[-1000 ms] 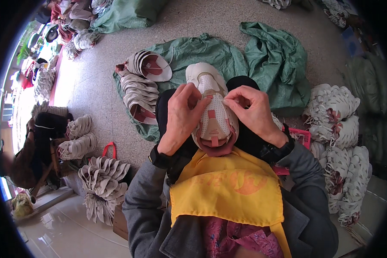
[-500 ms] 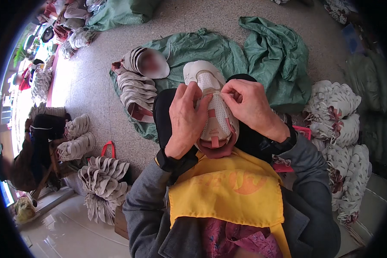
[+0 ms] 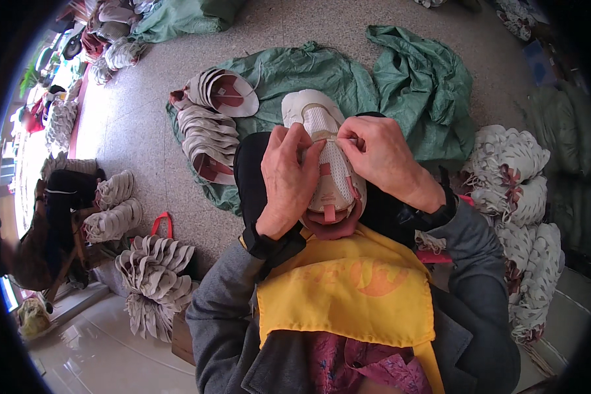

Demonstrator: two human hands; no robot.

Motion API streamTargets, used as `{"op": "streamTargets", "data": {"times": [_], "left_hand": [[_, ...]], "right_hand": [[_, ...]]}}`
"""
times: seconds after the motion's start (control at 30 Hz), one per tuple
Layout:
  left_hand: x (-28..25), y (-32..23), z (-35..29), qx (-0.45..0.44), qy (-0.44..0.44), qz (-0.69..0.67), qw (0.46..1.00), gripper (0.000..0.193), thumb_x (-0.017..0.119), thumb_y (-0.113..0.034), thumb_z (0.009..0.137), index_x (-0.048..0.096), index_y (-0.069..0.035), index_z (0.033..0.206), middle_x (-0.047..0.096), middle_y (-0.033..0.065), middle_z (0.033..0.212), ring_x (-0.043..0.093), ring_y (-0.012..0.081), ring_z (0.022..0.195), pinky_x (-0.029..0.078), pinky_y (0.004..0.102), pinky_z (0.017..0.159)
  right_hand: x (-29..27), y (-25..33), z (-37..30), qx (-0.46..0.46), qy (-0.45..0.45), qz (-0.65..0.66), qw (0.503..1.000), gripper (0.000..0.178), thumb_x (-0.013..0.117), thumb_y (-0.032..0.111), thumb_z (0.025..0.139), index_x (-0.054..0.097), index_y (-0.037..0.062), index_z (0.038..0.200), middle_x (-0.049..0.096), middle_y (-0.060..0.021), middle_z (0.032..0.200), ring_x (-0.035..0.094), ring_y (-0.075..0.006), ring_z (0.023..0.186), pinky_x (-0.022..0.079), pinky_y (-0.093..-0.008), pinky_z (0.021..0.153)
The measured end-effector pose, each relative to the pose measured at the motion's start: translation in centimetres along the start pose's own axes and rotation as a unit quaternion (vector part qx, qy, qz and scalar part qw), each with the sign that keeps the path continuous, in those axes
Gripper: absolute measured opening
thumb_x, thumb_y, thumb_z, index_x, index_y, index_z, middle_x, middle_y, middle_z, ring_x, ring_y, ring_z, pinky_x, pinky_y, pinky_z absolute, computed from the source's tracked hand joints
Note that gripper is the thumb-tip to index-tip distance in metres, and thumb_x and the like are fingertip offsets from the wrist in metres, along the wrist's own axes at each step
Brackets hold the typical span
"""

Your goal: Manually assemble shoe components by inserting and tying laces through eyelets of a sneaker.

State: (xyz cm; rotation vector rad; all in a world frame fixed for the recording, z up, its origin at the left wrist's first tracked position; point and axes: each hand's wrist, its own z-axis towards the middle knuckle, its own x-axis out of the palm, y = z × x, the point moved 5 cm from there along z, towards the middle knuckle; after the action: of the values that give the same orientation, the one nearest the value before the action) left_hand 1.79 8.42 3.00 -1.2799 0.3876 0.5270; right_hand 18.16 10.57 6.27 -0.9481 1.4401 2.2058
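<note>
A white and beige shoe upper (image 3: 337,169) with mesh panels and pink tabs rests on my lap, its toe pointing away from me. My left hand (image 3: 284,180) is closed over its left side, thumb and fingers pinching the edge of the opening at mid-shoe. Opposite it, my right hand (image 3: 389,161) pinches at the right edge with thumb and forefinger. What lies between the right fingertips is too small to make out; it may be a thin strand. The fingertips of both hands are close together across the upper.
Beyond my knees, stacked shoe uppers (image 3: 210,134) lie on a green woven sack (image 3: 295,69). More bundles of uppers stand at my left (image 3: 154,276) and right (image 3: 512,174). A yellow apron (image 3: 345,289) covers my lap. At the far left, a person (image 3: 39,230) sits beside further bundles.
My right hand has shifted slightly, its fingers curling closer over the right edge of the upper. The left hand keeps nearly the same place and pinch.
</note>
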Motion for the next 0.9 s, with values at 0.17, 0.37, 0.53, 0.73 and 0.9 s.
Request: {"op": "streamTargets", "data": {"times": [0.17,0.37,0.53,0.73,0.9], "left_hand": [[0.0,0.2,0.0,0.021,-0.023,-0.002,1.000,0.021,0.078,-0.007,0.083,0.057,-0.002,0.085,0.052,0.0071,0.079,0.052,0.0173,0.062,0.043,0.0319,0.056],[-0.1,0.3,0.1,0.014,-0.016,-0.014,1.000,0.020,0.078,-0.005,0.083,0.058,-0.002,0.086,0.052,0.0064,0.079,0.053,0.0162,0.062,0.044,0.0307,0.058],[-0.1,0.6,0.1,0.001,-0.006,-0.020,1.000,0.020,0.078,-0.004,0.082,0.058,-0.002,0.087,0.053,0.0062,0.080,0.054,0.0155,0.064,0.046,0.0296,0.060],[0.0,0.6,0.1,-0.005,-0.003,-0.028,1.000,0.020,0.078,-0.004,0.083,0.058,-0.001,0.086,0.053,0.0064,0.080,0.054,0.0157,0.064,0.045,0.0295,0.060],[-0.2,0.8,0.0,0.005,-0.003,-0.033,0.999,0.019,0.077,-0.004,0.082,0.059,-0.003,0.088,0.055,0.0096,0.082,0.058,0.0255,0.069,0.046,0.0375,0.059]], "right_hand": [[0.1,0.0,0.4,-0.005,0.018,0.001,1.000,0.008,0.067,0.005,0.086,0.065,-0.0012,0.083,0.067,-0.0205,0.079,0.067,-0.0419,0.077,0.052,-0.0490,0.069],[0.4,0.1,1.1,-0.017,0.031,-0.018,0.999,0.009,0.066,0.005,0.086,0.065,-0.0026,0.081,0.066,-0.0215,0.079,0.066,-0.0424,0.078,0.052,-0.0497,0.070],[0.2,0.5,1.5,-0.029,0.046,-0.019,0.998,0.008,0.065,0.003,0.085,0.064,-0.0031,0.079,0.066,-0.0216,0.079,0.066,-0.0426,0.078,0.051,-0.0498,0.068],[0.8,-0.7,1.7,0.006,0.050,0.022,0.999,0.010,0.072,0.005,0.083,0.069,-0.0037,0.087,0.067,-0.0132,0.074,0.064,-0.0207,0.062,0.050,-0.0341,0.060],[1.5,-1.3,2.1,0.059,0.086,0.087,0.991,0.013,0.074,0.007,0.085,0.071,-0.0035,0.092,0.070,-0.0100,0.077,0.064,-0.0134,0.065,0.050,-0.0306,0.062]]}}
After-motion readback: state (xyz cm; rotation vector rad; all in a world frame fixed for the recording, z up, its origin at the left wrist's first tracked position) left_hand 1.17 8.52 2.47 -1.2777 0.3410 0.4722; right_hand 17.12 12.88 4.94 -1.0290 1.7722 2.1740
